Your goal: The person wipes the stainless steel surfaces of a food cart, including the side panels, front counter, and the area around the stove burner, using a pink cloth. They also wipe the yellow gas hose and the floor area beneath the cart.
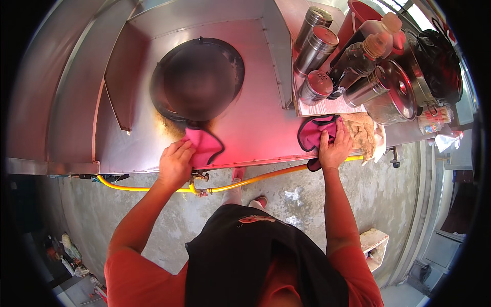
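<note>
My left hand (pixel 176 163) grips a pink cloth with black edging (pixel 205 147) at the stove's front edge, just below a dark wok (pixel 199 78) set into the stainless steel stove top (pixel 253 138). The upper end of that cloth meets the wok's near rim. To the right, my right hand (pixel 334 146) lies on a second pink cloth with black edging (pixel 312 132), fingers spread over it; whether they grip it cannot be told. Touching this cloth's right side is a tan towel (pixel 358 132).
Steel shaker jars (pixel 316 86), dark sauce bottles (pixel 351 63), a lidded steel pot (pixel 397 92) and a red bucket (pixel 355 19) crowd the right side. Steel panels flank the wok. A yellow gas hose (pixel 253 179) runs below the front edge, above the concrete floor.
</note>
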`<action>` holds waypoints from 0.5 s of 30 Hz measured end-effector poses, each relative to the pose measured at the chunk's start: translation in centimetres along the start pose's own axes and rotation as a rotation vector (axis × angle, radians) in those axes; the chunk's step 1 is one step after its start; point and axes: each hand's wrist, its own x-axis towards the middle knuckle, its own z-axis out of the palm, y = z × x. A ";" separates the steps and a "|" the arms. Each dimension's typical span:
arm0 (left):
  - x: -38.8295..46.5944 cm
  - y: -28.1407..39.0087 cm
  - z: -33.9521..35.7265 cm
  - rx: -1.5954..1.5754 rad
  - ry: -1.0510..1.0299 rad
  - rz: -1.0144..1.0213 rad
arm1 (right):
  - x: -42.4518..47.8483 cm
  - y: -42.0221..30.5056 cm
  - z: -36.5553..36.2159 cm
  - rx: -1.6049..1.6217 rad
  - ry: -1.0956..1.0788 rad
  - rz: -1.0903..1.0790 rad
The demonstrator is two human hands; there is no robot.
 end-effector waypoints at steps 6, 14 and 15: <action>2.8 2.2 1.4 -0.145 0.056 0.100 | 0.2 -0.2 -0.2 0.008 -0.006 0.003; 17.0 10.4 5.4 -0.178 -0.099 0.033 | 0.0 0.1 -0.1 -0.010 -0.031 0.049; 18.2 11.1 5.9 -0.205 -0.123 0.013 | -0.1 0.1 0.0 -0.005 -0.032 0.049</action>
